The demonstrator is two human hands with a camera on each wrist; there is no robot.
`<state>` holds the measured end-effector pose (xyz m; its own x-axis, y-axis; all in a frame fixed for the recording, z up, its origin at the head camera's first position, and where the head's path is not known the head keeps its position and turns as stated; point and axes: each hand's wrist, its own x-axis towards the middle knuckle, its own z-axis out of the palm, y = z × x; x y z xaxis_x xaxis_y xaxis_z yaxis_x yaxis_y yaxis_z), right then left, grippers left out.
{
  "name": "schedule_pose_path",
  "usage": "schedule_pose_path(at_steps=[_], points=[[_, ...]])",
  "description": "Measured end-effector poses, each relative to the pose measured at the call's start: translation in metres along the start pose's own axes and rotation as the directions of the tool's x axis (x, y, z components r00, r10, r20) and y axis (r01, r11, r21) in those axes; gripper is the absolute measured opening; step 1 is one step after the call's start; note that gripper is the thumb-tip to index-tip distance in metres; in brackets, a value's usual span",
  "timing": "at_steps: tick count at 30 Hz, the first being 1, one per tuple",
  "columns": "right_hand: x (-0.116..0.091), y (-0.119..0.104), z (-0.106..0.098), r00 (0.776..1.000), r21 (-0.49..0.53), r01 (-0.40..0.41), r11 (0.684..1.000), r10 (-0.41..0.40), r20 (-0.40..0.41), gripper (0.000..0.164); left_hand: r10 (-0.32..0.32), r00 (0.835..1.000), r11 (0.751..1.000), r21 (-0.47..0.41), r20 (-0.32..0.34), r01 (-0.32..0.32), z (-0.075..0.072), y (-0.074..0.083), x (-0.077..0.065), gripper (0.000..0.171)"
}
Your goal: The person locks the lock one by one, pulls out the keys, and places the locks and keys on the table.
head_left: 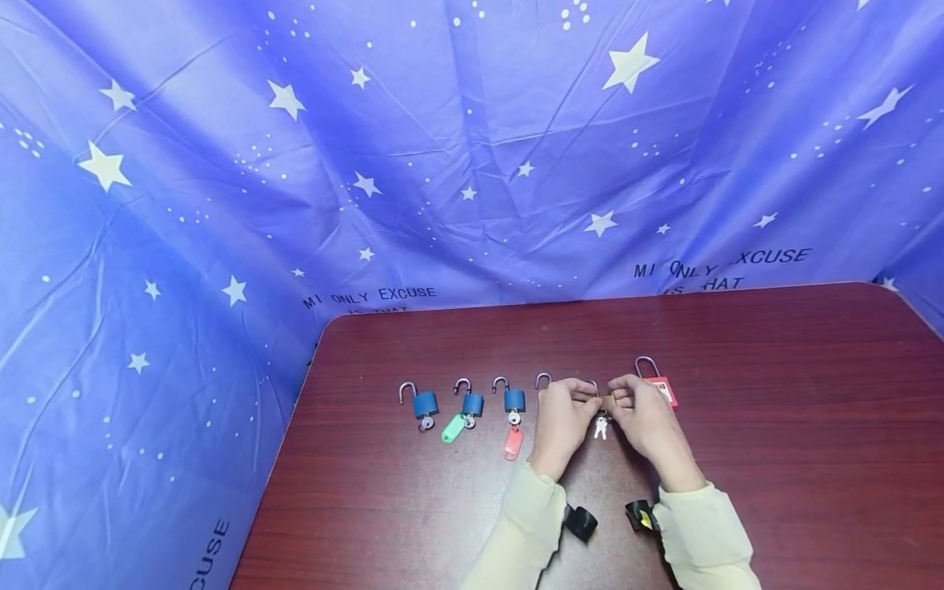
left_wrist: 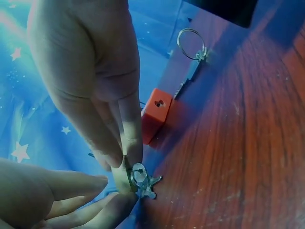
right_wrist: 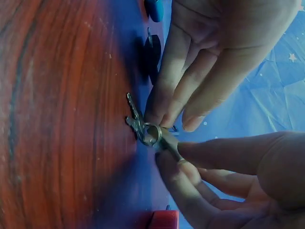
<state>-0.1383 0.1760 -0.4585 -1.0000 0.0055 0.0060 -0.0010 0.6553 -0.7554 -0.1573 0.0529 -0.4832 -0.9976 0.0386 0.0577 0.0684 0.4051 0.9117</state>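
Note:
Between my two hands is a small brass padlock [head_left: 607, 402] with a ring and a pair of keys [head_left: 601, 428] hanging below it. My left hand [head_left: 564, 418] pinches its left side, and my right hand [head_left: 652, 426] pinches the right side with thumb and fingers. In the left wrist view the key end of the brass body [left_wrist: 122, 179] shows, keys [left_wrist: 150, 185] dangling over the table. The fingers cover much of the lock. Just beyond my right hand lies a red padlock [head_left: 665, 392], its shackle up.
Left of my hands, a row of blue padlocks [head_left: 514, 400] with raised shackles and keys lies on the brown table [head_left: 354, 508]. One key carries a green tag [head_left: 453, 428], another a red tag [head_left: 513, 443]. Another shackle [head_left: 543, 379] shows behind my left hand. A starry blue curtain [head_left: 472, 147] hangs behind.

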Motion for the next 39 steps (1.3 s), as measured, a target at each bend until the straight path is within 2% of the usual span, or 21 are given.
schedule_pose_path(at_steps=[3, 6, 9, 13, 16, 20, 26, 35, 39], points=[[0.0, -0.001, -0.003, 0.999, -0.014, 0.008, 1.0, -0.009, -0.042, 0.023, -0.001, 1.0, 0.998, -0.056, 0.004, 0.001, 0.0, 0.001, 0.001, 0.005], [-0.002, -0.001, -0.008, 0.998, 0.016, 0.019, 1.0, -0.018, -0.055, 0.024, -0.021, 1.0, 0.983, -0.183, 0.003, 0.021, -0.001, 0.002, 0.002, 0.006], [-0.003, 0.0, -0.011, 0.999, 0.11, 0.021, 0.994, -0.017, -0.04, 0.027, -0.047, 0.999, 0.948, -0.316, -0.007, 0.042, -0.005, 0.002, 0.003, 0.011], [-0.004, 0.001, -0.011, 0.999, 0.225, 0.022, 0.974, -0.016, -0.028, 0.03, -0.055, 0.998, 0.923, -0.382, -0.017, 0.045, -0.01, 0.0, 0.004, 0.023], [-0.004, 0.001, -0.011, 0.999, 0.246, 0.034, 0.969, -0.026, -0.035, 0.03, -0.034, 0.999, 0.928, -0.373, -0.021, 0.024, -0.013, -0.001, 0.004, 0.029], [-0.005, 0.0, -0.014, 0.999, 0.256, 0.053, 0.965, -0.047, -0.027, 0.03, 0.014, 1.0, 0.944, -0.329, -0.023, -0.021, -0.015, 0.0, 0.005, 0.026], [-0.004, -0.001, -0.017, 0.998, 0.275, 0.059, 0.96, -0.057, -0.015, 0.031, 0.066, 0.998, 0.942, -0.33, -0.014, -0.067, -0.017, 0.001, 0.006, 0.024], [-0.007, -0.002, -0.016, 0.998, 0.317, 0.059, 0.947, -0.067, 0.015, 0.026, 0.061, 0.998, 0.971, -0.232, -0.024, -0.065, -0.017, 0.003, 0.006, 0.029], [-0.007, -0.003, -0.015, 0.998, 0.331, 0.062, 0.941, -0.068, 0.006, 0.028, 0.059, 0.998, 0.969, -0.241, -0.019, -0.062, -0.016, 0.003, 0.006, 0.027]])
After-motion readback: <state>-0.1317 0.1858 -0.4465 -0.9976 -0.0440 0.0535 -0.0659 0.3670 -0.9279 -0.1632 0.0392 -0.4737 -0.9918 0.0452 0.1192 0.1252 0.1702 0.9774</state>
